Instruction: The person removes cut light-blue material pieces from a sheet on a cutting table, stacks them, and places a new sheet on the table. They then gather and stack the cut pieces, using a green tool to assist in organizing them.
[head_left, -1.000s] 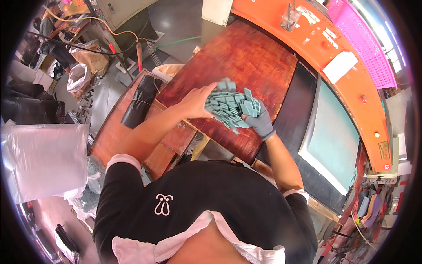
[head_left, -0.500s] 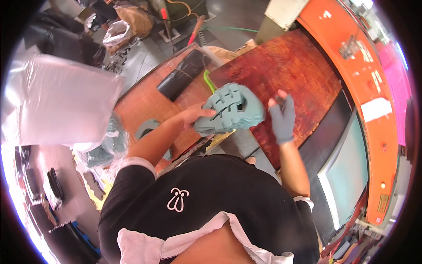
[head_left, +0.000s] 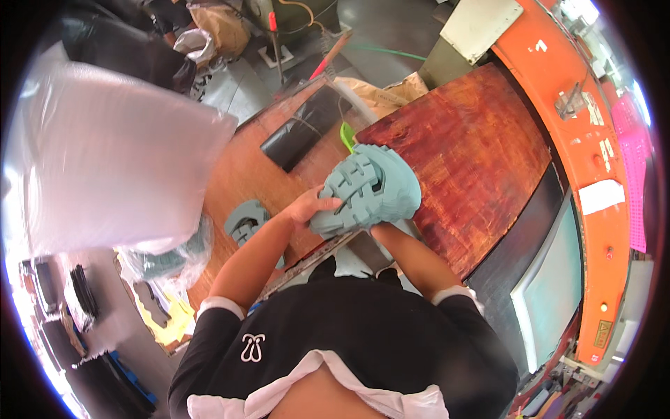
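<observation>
My left hand (head_left: 313, 208) grips the near left end of a thick stack of grey-green foam cut-outs (head_left: 366, 187), its thumb lying on top. The sheets are rounded, with slots and curved openings, and look like sole or shoe-upper shapes. My right forearm (head_left: 415, 260) reaches in beneath the near side of the stack. That hand and its fingers are hidden by the foam, so its grip cannot be made out. On the wooden table left of my left forearm lie more grey-green foam cut-outs (head_left: 246, 218), partly covered by the arm.
A black roll (head_left: 300, 133) lies on the table behind the stack, with a bright green thing (head_left: 347, 136) beside it. Right stands a red-brown stained board (head_left: 481, 153), then an orange machine frame (head_left: 586, 174). Clear plastic wrap (head_left: 125, 153) bulks at left, above bagged foam pieces (head_left: 171, 258).
My right hand, apart from the stack and gloved in grey before, has moved left and under it. The left hand still holds the stack. The whole view has shifted slightly.
</observation>
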`<state>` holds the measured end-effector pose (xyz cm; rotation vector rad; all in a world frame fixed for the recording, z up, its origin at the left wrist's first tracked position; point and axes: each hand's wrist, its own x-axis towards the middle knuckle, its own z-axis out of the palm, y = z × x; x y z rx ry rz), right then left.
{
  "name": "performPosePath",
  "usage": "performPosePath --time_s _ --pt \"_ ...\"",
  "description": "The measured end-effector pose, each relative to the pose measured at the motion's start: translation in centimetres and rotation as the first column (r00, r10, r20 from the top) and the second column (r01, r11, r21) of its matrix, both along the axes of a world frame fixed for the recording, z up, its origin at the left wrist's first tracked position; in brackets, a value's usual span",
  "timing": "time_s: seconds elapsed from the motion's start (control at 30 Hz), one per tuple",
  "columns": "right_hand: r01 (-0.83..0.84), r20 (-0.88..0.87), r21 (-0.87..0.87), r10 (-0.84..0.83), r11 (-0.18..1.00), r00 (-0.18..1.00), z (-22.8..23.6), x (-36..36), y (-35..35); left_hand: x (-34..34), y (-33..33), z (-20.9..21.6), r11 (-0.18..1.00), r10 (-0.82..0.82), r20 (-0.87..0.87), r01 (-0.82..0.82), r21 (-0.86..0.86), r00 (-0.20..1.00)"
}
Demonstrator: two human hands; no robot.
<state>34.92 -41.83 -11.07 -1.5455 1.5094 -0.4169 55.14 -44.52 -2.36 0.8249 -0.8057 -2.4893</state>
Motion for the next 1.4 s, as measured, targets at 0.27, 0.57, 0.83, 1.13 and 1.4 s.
performPosePath --time_s 0.27,0.57,0.83,1.13,1.4 --pt "0.514 0.255 0.562 -0.727 0.648 0.637 -7.0 0.3 -6.8 0.1 -0.4 3.9 0.995 0.066 0.053 -0.061 -0.081 0.996" --pt "0.375 0.305 0.588 -0.626 0.716 0.717 -4.9 2.1 -10.9 -0.2 -0.2 10.1 0.963 0.206 0.006 -0.202 -0.176 0.979" --pt "0.362 0.162 0.332 -0.430 0.871 0.888 6.1 -5.0 15.6 -8.2 -2.9 15.8 0.876 -0.073 -0.149 -0.008 -0.482 0.986" --pt "0.850 0.763 -0.107 -0.505 0.517 0.403 16.1 -7.3 30.8 -25.2 -3.3 14.3 0.828 -0.470 -0.357 0.263 -0.495 0.807" --pt "0.932 0.121 -0.328 -0.971 0.155 0.204 16.1 -7.8 31.1 -29.9 -2.0 2.2 0.846 -0.531 0.042 0.532 -0.019 0.846"
